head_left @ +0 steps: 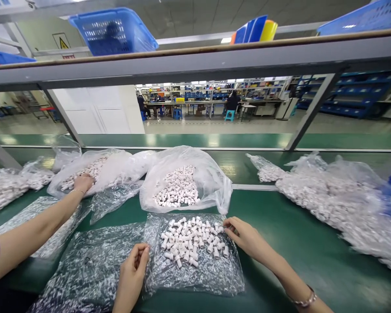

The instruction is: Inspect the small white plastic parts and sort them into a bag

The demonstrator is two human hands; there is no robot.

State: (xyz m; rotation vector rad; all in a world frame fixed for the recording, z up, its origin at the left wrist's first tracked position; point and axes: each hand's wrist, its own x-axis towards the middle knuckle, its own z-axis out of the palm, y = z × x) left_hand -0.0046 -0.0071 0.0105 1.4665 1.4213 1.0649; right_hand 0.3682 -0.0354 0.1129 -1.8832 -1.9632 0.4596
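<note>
A clear plastic bag [211, 278] lies flat on the green table, with a pile of small white pipe fittings [189, 239] on it. My left hand [133, 271] is at the bag's left edge, thumb and fingers curled together; whether they pinch the film is hidden. At the bag's upper right corner, my right hand [246, 237] has its bent fingertips against the outermost fittings; what they grip cannot be made out. Just behind is a larger open bag [215, 182] full of similar fittings. More crinkled clear bags [101, 265] lie beside and under my left hand.
Another person's hand [83, 183] reaches into an open bag of fittings [97, 167] at the left. Filled bags [339, 200] line the right side, with more bags [6, 187] at far left. Overhead runs a shelf [195, 65] carrying a blue basket [112, 32].
</note>
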